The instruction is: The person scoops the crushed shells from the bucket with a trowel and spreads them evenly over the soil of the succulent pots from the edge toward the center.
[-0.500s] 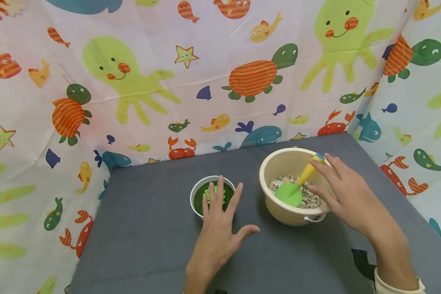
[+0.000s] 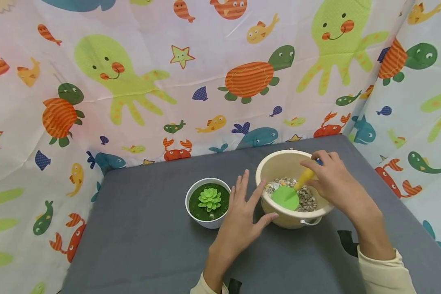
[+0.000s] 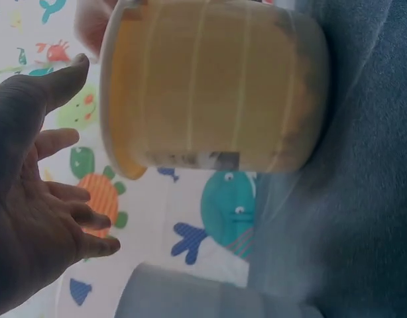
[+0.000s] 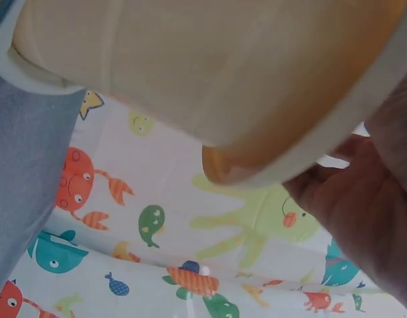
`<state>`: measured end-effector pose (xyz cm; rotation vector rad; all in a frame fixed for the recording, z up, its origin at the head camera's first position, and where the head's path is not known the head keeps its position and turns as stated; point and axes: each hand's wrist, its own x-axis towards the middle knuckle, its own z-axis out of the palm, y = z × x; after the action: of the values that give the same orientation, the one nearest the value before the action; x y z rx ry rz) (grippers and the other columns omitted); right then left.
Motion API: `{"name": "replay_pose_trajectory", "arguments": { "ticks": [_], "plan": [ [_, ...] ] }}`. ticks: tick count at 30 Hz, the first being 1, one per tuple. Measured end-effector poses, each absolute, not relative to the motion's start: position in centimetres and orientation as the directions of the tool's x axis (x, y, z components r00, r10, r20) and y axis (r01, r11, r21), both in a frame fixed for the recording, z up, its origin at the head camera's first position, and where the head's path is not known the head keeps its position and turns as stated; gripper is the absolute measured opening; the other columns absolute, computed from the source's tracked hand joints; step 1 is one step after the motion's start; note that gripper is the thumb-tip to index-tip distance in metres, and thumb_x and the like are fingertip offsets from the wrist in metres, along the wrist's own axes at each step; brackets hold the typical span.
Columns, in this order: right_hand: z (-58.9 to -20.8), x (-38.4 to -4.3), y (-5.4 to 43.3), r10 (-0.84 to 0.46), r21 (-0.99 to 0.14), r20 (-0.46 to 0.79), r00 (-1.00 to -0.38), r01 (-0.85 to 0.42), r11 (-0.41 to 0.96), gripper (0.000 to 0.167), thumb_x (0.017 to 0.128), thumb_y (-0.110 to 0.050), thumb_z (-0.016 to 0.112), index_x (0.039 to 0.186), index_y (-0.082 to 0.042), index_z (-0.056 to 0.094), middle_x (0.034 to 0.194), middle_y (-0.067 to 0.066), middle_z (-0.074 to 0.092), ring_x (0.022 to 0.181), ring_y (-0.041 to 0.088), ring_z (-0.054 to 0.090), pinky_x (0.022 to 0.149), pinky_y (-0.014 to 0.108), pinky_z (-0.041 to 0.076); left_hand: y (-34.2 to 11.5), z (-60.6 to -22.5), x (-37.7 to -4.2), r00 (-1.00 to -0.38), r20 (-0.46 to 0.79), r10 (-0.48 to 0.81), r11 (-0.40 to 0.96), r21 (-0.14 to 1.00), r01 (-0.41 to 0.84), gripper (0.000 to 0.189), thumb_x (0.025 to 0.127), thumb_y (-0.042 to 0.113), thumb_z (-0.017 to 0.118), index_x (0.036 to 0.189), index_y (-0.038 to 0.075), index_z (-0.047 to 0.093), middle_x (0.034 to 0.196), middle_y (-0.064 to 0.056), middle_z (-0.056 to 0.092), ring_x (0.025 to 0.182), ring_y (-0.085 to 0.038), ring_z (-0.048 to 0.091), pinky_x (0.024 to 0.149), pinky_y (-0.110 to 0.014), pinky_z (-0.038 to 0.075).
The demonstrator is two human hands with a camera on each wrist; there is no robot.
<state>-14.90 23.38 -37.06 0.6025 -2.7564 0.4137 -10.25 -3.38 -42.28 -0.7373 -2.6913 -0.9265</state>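
A toy shovel (image 2: 286, 199) with a green blade and yellow handle leans inside a cream bucket (image 2: 284, 221), its blade on small shells or pebbles (image 2: 307, 201). My right hand (image 2: 336, 185) grips the top of the handle above the bucket's right rim; the bucket's wall (image 4: 170, 66) hides the shovel in the right wrist view. Fingers spread, my left hand (image 2: 241, 220) hovers between the bucket and a white pot (image 2: 207, 224) holding a green succulent (image 2: 210, 199). In the left wrist view, that hand (image 3: 31, 218) is beside the bucket's rim, apparently holding nothing.
Both containers stand on a grey cloth-covered table (image 2: 143, 228). A curtain (image 2: 139, 81) printed with sea animals rises behind and at both sides. The bucket's white handle (image 2: 310, 222) hangs at its front.
My left hand has moved right, away from over the succulent toward the bucket, uncovering the plant. My right hand has closed its fingers round the shovel's handle.
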Motion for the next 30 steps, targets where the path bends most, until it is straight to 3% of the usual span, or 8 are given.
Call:
{"name": "replay_pose_trajectory", "arguments": {
  "ticks": [3,6,9,12,17,23,30],
  "plan": [
    [-37.1,-14.8,23.4,-0.390,-0.235,0.338,-0.857,-0.478,0.846,0.055,0.069,0.000,0.094,0.121,-0.007,0.076,0.111,0.018,0.067,0.101,0.037,0.049,0.077,0.047,0.047,-2.6,-42.6,-10.5,-0.860,0.318,0.398,0.668,0.543,0.510,0.096,0.092,0.051,0.076,0.168,0.026,0.023,0.177,-0.016,0.002,0.163,-0.042,0.018,0.123,-0.058,0.038],
    [-37.3,-14.8,23.4,-0.460,-0.266,0.249,-0.852,-0.517,0.813,0.050,0.069,-0.001,0.094,0.116,-0.008,0.079,0.107,0.011,0.070,0.097,0.029,0.050,0.074,0.036,0.046,-2.0,-43.1,-10.6,-0.866,0.290,0.407,0.655,0.568,0.498,0.102,0.090,0.052,0.078,0.168,0.015,0.023,0.177,-0.019,-0.001,0.163,-0.040,0.019,0.118,-0.051,0.047],
    [-37.4,-14.8,23.4,-0.506,-0.268,0.173,-0.845,-0.535,0.801,0.042,0.069,-0.002,0.095,0.108,-0.007,0.081,0.102,0.007,0.070,0.093,0.025,0.054,0.074,0.036,0.051,-1.5,-43.5,-10.6,-0.871,0.278,0.405,0.655,0.576,0.488,0.103,0.089,0.052,0.078,0.166,0.009,0.026,0.177,-0.018,0.001,0.163,-0.038,0.019,0.116,-0.048,0.049],
    [-36.9,-14.5,23.7,-0.494,-0.230,0.174,-0.852,-0.523,0.821,0.036,0.068,0.000,0.095,0.102,-0.006,0.081,0.094,0.003,0.070,0.089,0.020,0.056,0.073,0.036,0.056,-1.3,-43.6,-10.8,-0.870,0.292,0.397,0.669,0.557,0.492,0.101,0.088,0.054,0.078,0.165,0.009,0.029,0.177,-0.016,0.004,0.162,-0.038,0.022,0.116,-0.050,0.048],
    [-35.1,-13.7,24.5,-0.421,-0.137,0.282,-0.862,-0.471,0.872,0.037,0.068,0.005,0.093,0.101,-0.002,0.080,0.093,0.006,0.072,0.085,0.022,0.055,0.068,0.034,0.052,-1.0,-43.4,-11.1,-0.862,0.313,0.398,0.685,0.523,0.506,0.101,0.088,0.057,0.076,0.164,0.008,0.032,0.177,-0.016,0.008,0.162,-0.037,0.024,0.120,-0.051,0.044],
    [-34.5,-13.8,24.8,-0.368,-0.043,0.440,-0.819,-0.429,0.902,0.040,0.060,0.012,0.093,0.096,0.003,0.079,0.089,0.014,0.073,0.078,0.028,0.053,0.065,0.037,0.043,-1.1,-43.5,-10.9,-0.854,0.331,0.400,0.691,0.503,0.519,0.100,0.088,0.057,0.076,0.163,0.006,0.033,0.176,-0.020,0.011,0.162,-0.037,0.025,0.127,-0.049,0.034],
    [-34.9,-13.9,24.3,-0.338,0.010,0.506,-0.793,-0.387,0.922,0.044,0.056,0.021,0.088,0.096,0.009,0.075,0.089,0.020,0.069,0.082,0.036,0.052,0.070,0.045,0.046,-1.2,-43.3,-11.1,-0.855,0.325,0.404,0.675,0.525,0.519,0.102,0.087,0.057,0.076,0.164,0.008,0.031,0.177,-0.017,0.008,0.162,-0.038,0.024,0.123,-0.051,0.040]
  ]
}}
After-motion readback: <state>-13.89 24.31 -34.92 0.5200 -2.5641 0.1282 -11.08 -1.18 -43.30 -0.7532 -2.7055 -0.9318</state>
